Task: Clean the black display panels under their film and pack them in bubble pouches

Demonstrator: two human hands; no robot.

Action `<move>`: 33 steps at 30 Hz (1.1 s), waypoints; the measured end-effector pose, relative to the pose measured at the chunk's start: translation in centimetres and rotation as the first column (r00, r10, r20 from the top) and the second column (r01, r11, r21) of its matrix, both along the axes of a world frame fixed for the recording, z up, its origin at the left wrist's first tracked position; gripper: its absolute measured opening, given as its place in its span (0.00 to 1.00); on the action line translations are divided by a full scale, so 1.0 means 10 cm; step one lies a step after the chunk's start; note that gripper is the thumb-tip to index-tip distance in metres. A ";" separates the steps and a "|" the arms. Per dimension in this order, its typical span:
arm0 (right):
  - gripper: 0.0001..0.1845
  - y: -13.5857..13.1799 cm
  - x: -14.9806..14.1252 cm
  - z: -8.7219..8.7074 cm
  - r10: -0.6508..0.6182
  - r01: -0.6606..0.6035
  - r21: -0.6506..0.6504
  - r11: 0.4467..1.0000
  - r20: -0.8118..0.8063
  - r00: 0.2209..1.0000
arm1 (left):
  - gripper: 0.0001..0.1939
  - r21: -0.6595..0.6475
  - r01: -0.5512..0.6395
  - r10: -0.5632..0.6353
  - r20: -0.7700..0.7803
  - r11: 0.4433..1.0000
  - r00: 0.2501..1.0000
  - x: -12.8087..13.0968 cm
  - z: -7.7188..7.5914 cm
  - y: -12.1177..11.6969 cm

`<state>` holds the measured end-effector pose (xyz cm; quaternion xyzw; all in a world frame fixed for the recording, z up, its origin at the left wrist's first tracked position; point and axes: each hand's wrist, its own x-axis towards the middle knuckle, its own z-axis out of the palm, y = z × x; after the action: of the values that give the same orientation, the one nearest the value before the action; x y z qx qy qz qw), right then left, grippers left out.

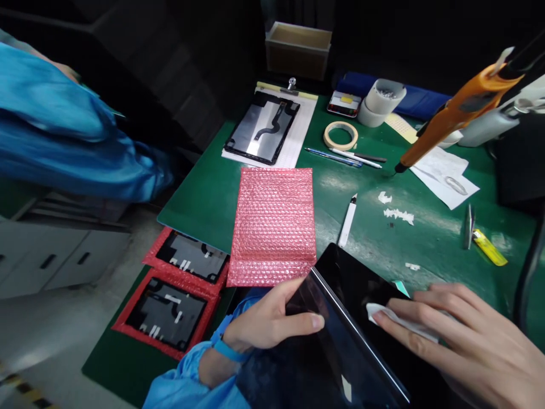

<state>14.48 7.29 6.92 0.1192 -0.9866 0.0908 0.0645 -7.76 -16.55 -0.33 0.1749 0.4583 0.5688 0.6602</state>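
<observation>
A black glossy screen panel (361,284) lies tilted at the near edge of the bench. Along its left side a dark shiny sheet (336,346), perhaps a protective film, is folded back with a bright straight edge. My left hand (272,318) grips this sheet, thumb on its face and the index finger behind it. With the fingers of my right hand (451,329), I press a folded white wipe (377,311) on the black surface. A pink bubble-wrap pouch (275,221) lies flat just beyond my left hand. The panel's lower part runs out of view.
A white craft knife (348,221) lies beyond the panel. An orange electric screwdriver (460,113) hangs at right. Farther back are a tape roll (340,136), pens and a screen on a clipboard (264,128). Pouches with panels (170,309) lie lower left. Another person's blue sleeve (72,125) shows left.
</observation>
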 end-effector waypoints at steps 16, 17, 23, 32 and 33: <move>0.31 -0.09 0.30 0.03 -0.039 0.038 0.032 0.999 0.033 0.999 | 0.21 0.067 0.078 -0.070 -0.105 0.995 0.992 -0.02 -0.03 0.00; 0.30 -0.12 0.27 0.02 -0.020 0.020 0.023 1.000 0.017 1.000 | 0.21 0.078 0.084 -0.075 -0.108 0.993 0.991 -0.02 -0.03 0.02; 0.29 -0.20 -0.18 -0.06 -0.029 0.036 0.050 0.998 -0.138 0.990 | 0.23 0.097 0.109 -0.105 -0.041 0.989 0.994 0.02 0.02 0.08; 0.27 -0.19 -0.07 -0.02 -0.012 0.017 0.067 0.998 -0.082 0.997 | 0.20 0.088 0.181 -0.172 -0.103 0.979 0.980 0.00 -0.09 0.07; 0.27 -0.21 -0.11 -0.05 -0.004 0.010 0.059 0.998 -0.093 0.996 | 0.19 0.095 0.200 -0.189 -0.111 0.975 0.976 -0.01 -0.10 0.07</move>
<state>13.33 5.18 6.40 0.1217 -0.9852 0.0554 0.1068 -7.82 -15.84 -1.35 0.2823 0.4409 0.5154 0.6784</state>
